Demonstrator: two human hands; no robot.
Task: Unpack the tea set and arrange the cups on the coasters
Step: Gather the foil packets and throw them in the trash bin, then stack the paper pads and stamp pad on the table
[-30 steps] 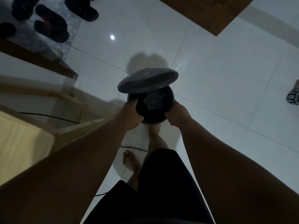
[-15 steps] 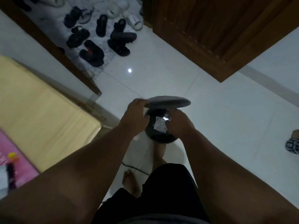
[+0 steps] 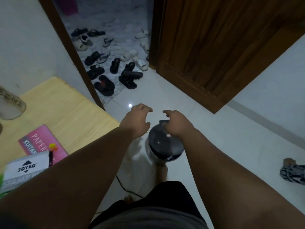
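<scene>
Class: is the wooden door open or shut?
Open. The wooden door stands swung inward, and sandals show through the doorway.

Your left hand (image 3: 137, 120) and right hand (image 3: 177, 123) sit side by side at centre, apart from each other. The teapot (image 3: 163, 147) hangs below your right hand, over the floor (image 3: 231, 146). The table (image 3: 66, 109) lies to your left; a booklet (image 3: 41, 142) rests on it, with a box (image 3: 24, 171) nearer you, overlapping its edge. Sandals (image 3: 105, 85) lie beyond the table, in the doorway. The door (image 3: 222, 47) stands ahead, to your right.
</scene>
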